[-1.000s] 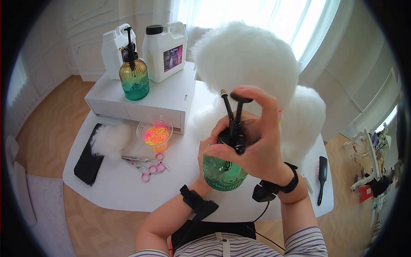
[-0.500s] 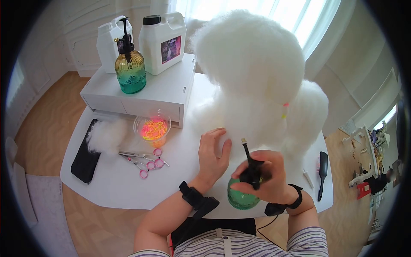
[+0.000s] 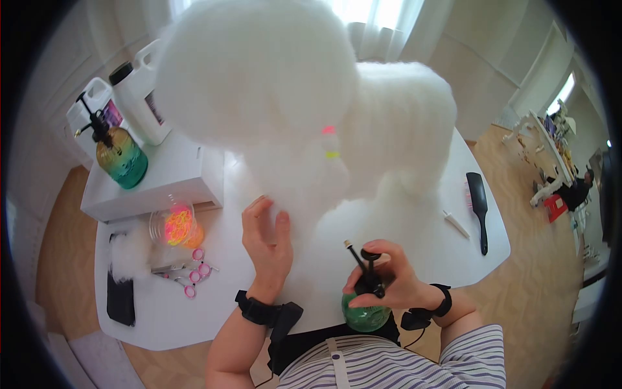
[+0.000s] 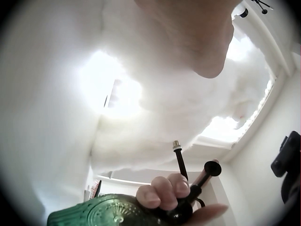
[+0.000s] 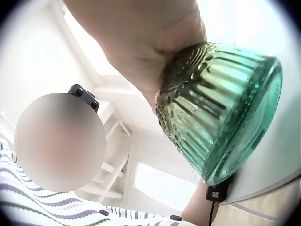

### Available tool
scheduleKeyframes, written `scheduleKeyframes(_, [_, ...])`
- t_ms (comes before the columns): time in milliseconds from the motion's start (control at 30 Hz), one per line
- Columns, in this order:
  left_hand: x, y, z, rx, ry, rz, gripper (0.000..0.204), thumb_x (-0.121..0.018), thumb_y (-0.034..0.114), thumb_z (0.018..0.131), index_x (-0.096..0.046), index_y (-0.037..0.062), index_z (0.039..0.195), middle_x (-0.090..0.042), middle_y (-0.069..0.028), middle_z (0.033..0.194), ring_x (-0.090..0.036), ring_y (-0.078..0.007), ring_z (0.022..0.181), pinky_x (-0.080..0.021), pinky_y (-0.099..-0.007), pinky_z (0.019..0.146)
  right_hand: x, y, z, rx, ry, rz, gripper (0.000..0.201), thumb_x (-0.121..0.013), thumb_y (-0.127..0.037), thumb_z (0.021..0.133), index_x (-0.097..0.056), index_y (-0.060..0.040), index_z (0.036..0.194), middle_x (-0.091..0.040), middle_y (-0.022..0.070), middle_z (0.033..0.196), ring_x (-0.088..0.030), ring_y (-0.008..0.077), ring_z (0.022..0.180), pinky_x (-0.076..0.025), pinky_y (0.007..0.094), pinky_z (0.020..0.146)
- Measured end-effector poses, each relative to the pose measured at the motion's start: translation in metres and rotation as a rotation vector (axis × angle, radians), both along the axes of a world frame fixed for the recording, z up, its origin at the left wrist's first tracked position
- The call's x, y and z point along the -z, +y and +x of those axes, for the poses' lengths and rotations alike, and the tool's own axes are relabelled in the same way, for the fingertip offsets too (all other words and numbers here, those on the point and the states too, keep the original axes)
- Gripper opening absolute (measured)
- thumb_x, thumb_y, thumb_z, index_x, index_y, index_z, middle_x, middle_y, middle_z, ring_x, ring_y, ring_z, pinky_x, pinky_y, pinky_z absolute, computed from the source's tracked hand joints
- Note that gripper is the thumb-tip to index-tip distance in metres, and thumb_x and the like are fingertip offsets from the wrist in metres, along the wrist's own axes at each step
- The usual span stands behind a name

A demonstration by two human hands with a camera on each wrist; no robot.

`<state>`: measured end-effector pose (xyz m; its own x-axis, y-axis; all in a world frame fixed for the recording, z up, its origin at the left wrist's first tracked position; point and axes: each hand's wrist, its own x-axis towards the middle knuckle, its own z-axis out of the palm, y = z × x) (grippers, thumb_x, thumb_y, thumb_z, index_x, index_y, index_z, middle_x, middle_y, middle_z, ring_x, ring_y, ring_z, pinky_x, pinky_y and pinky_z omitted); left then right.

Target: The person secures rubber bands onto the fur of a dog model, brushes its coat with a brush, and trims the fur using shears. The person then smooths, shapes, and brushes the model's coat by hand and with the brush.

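My right hand (image 3: pixel 395 275) grips the neck of a green glass spray bottle (image 3: pixel 366 316) at the table's front edge, a finger over its black plunger (image 3: pixel 370 254). In the right wrist view the ribbed glass bottle (image 5: pixel 221 113) hangs tilted below that hand. My left hand (image 3: pixel 267 243) holds nothing; its fingers are relaxed and spread from the thumb, close in front of a big fluffy white dog-shaped model (image 3: pixel 259 78). A pink band (image 3: pixel 328 130) and a yellow-green band (image 3: pixel 332 155) show in the fluff.
At left, a white drawer box (image 3: pixel 159 188) carries an amber-green spray bottle (image 3: pixel 122 157) and white jugs (image 3: pixel 139 107). Before it lie a cup of bright bands (image 3: pixel 178 223), pink-ringed scissors (image 3: pixel 191 272), a fluff clump and a black case (image 3: pixel 120 301). A black brush (image 3: pixel 478 211) lies at right.
The right hand has lowered the green spray bottle toward the table's front edge. My left hand has come off the bottle and moved left. The head view has swung right.
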<state>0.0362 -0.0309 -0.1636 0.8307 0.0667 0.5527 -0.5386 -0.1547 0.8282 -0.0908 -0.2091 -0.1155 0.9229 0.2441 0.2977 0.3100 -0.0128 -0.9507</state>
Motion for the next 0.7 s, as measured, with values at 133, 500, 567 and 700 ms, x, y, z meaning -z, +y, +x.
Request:
scheduleKeyframes(133, [0.003,0.0,-0.001,0.023,0.078,-0.06,0.024,-0.058,0.011,0.087,-0.052,-0.0031,0.105,-0.054,-0.0143,0.107,-0.052,-0.0243,0.099,-0.039,-0.033,0.092,-0.001,-0.006,0.004,0.054,0.029,0.059,0.071,-0.076,0.002,0.072,-0.03,-0.0094,0.124,-0.061,0.0104,0.084,-0.063,0.0174,0.078,-0.05,0.0282,0.07])
scheduleKeyframes(500, [0.004,0.001,-0.002,0.013,0.098,-0.029,0.026,-0.057,0.011,0.087,-0.05,-0.0039,0.107,-0.053,-0.0125,0.107,-0.05,-0.0219,0.099,-0.037,-0.0317,0.093,-0.009,-0.044,0.003,0.495,-0.213,0.091,0.07,-0.069,0.007,0.075,-0.023,-0.0094,0.126,-0.062,0.0146,0.08,-0.065,0.0229,0.074,-0.053,0.0348,0.072])
scheduleKeyframes(567, [0.003,0.001,-0.003,0.012,0.121,-0.043,0.026,-0.057,0.011,0.087,-0.049,-0.0041,0.107,-0.053,-0.0121,0.106,-0.05,-0.0213,0.099,-0.037,-0.0313,0.093,-0.005,-0.045,0.001,0.402,-0.184,-0.017,0.069,-0.069,0.007,0.075,-0.024,-0.0095,0.125,-0.062,0.0142,0.079,-0.064,0.0213,0.073,-0.053,0.0325,0.069])
scheduleKeyframes(700, [0.003,0.0,-0.003,0.009,0.12,-0.04,0.027,-0.057,0.011,0.087,-0.049,-0.0042,0.107,-0.053,-0.0117,0.106,-0.05,-0.0207,0.099,-0.037,-0.0309,0.093,-0.014,-0.05,0.008,0.628,-0.221,-0.01,0.069,-0.069,0.008,0.075,-0.025,-0.0092,0.125,-0.061,0.013,0.078,-0.064,0.0191,0.073,-0.052,0.0305,0.067])
